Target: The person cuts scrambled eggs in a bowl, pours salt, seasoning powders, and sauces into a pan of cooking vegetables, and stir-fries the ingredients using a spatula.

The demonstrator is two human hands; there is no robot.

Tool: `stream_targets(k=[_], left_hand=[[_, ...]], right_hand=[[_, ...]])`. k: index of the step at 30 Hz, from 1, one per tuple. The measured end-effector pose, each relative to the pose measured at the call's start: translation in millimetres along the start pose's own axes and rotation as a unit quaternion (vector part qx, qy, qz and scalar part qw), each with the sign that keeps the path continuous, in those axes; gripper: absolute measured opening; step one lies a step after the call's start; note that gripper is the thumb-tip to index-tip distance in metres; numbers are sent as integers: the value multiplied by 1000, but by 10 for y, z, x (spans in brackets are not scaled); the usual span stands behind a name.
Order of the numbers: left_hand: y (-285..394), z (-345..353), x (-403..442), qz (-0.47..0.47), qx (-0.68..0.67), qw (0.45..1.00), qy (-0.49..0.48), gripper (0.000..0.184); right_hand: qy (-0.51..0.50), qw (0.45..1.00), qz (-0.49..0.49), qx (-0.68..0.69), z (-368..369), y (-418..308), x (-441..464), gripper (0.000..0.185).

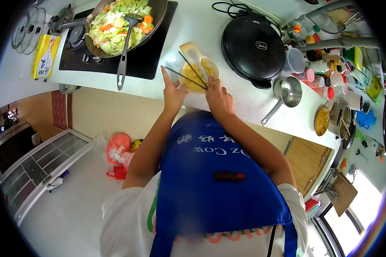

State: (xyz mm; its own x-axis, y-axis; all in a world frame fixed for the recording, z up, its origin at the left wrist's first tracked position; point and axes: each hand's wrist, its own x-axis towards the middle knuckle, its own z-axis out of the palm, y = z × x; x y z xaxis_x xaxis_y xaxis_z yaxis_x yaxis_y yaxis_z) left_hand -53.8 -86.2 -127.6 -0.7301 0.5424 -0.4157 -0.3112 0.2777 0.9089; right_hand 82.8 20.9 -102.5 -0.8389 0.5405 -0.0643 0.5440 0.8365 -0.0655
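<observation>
A white bowl (pixel 216 67) with yellow food (pixel 188 73) in it stands at the counter's front edge. My right hand (pixel 218 96) is closed around the near ends of dark chopsticks (pixel 192 70), which spread apart over the bowl. A pale spoon-like utensil (pixel 194 55) leans across the bowl, its lower end by my right fingertips; whether I grip it too, I cannot tell. On the bowl's left is my left hand (pixel 173 92), index finger stretched out and thumb toward the bowl. The chopsticks' far ends reach past the rim toward that index finger.
A wok (pixel 99 53) of cabbage and carrot sits on the stove (pixel 148 68), its spatula (pixel 123 64) handle overhanging the front. Right of the bowl are a black electric griddle (pixel 253 47), a small saucepan (pixel 289 92) and several jars (pixel 317 79). A yellow packet (pixel 46 55) stands left.
</observation>
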Motion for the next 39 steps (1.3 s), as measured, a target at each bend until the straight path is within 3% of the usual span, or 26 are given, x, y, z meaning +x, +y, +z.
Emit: stream_targets(k=[2,5,8,11,14,18,23,25,29,33,37,39], left_hand=[[-73,-19,33,3,-17,1000,0,105],[34,-21,-9,15,132,991,15,105],[-63,72,8,189,250,934,171,105],[128,114,-71,237,360,883,187,102],[112,175,-12,279,363,880,125,102],[277,337,-9,230,388,886,104,103],[159,437,170,220,413,876,115,107],[250,499,135,214,373,896,108,106],[343,561,104,178,362,912,75,105],[234,535,173,199,393,891,113,101],[361,643,96,190,435,863,176,98],[355,682,108,186,438,857,199,96]], right_hand=[[-3,999,9,31,31,2,1,57],[10,995,15,100,18,7,13,55],[8,988,27,149,5,56,33,51],[5,981,31,190,5,121,84,47],[-6,978,32,208,-36,174,134,44],[62,966,13,252,-40,287,181,39],[40,971,-15,236,141,413,150,35],[1,976,13,216,228,407,156,34],[13,960,-31,279,30,451,81,35],[40,957,-37,283,-124,556,0,41],[182,925,-70,327,-402,1119,-164,46],[267,922,-33,279,-749,1744,-306,39]])
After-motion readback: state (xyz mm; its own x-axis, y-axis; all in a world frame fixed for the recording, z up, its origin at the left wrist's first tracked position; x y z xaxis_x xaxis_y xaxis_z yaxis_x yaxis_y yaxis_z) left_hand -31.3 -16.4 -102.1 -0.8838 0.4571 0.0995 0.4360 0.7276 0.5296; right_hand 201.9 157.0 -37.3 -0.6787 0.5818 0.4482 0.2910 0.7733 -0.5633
